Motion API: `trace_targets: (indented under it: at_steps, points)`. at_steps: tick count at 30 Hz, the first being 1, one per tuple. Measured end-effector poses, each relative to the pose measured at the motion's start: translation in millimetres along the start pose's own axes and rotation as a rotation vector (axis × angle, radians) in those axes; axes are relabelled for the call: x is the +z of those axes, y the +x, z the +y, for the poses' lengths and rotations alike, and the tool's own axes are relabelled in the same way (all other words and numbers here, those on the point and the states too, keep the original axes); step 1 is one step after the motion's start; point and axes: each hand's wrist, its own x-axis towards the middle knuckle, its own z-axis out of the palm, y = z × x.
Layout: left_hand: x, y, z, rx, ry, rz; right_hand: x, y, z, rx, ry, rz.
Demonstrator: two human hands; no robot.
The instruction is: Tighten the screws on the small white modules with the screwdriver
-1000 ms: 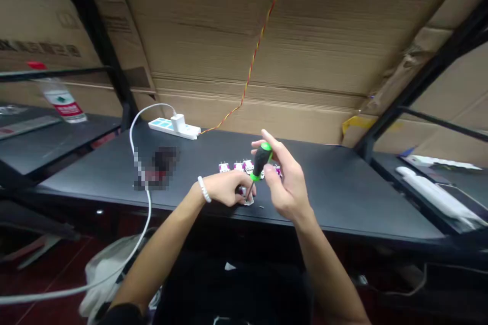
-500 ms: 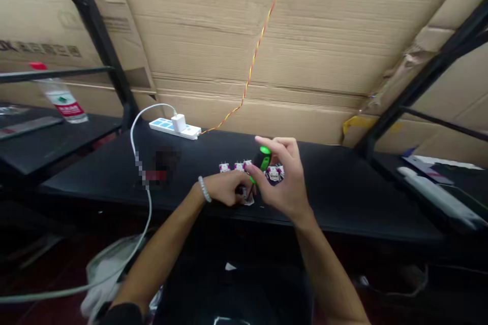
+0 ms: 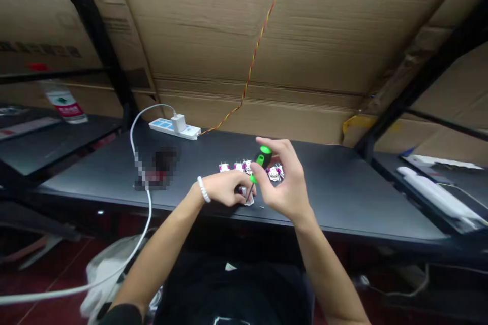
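My right hand (image 3: 286, 183) is closed on a screwdriver (image 3: 261, 158) with a black and green handle. Its shaft slants down to a small white part (image 3: 249, 199) at the table's front edge. Fingers of my left hand (image 3: 227, 188), which wears a pale beaded bracelet (image 3: 203, 189), pinch that part against the table. The part is mostly covered, so its kind is unclear. Just beyond my hands lie several small white and purple parts with thin prongs, among them one on the left (image 3: 224, 167) and a cluster on the right (image 3: 274, 173).
A white power strip (image 3: 160, 125) with a plugged-in charger (image 3: 178, 123) sits at the back left of the black table (image 3: 351, 188). Its white cable (image 3: 150, 208) drops over the front edge. A water bottle (image 3: 66, 104) stands far left; cardboard (image 3: 305, 51) walls the back.
The screwdriver handle has turned slightly in my right hand. My left hand stays on the white part. The lighting shifts: the cardboard looks darker, the table and arms lighter.
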Motion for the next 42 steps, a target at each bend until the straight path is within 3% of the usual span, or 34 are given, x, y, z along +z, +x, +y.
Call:
trace_targets:
  at_steps: [8,21,29,36,42]
  points:
    - [1.0,-0.3,14.1,-0.014,0.108,0.005,-2.0,0.2,0.2,-0.01,0.017,-0.006]
    - [5.3,-0.9,32.5,-0.16,0.235,-0.015,-3.3,0.5,0.6,-0.02,0.033,-0.021]
    - [5.2,-2.5,29.0,-0.151,0.199,-0.019,-3.4,1.6,2.5,0.006,0.039,-0.005]
    - [3.1,-3.5,21.8,-0.101,0.125,0.005,-4.6,-2.1,2.5,-0.022,0.17,-0.109]
    - [0.3,-2.9,21.1,-0.112,0.119,-0.025,-4.4,1.4,2.2,-0.042,0.02,0.0]
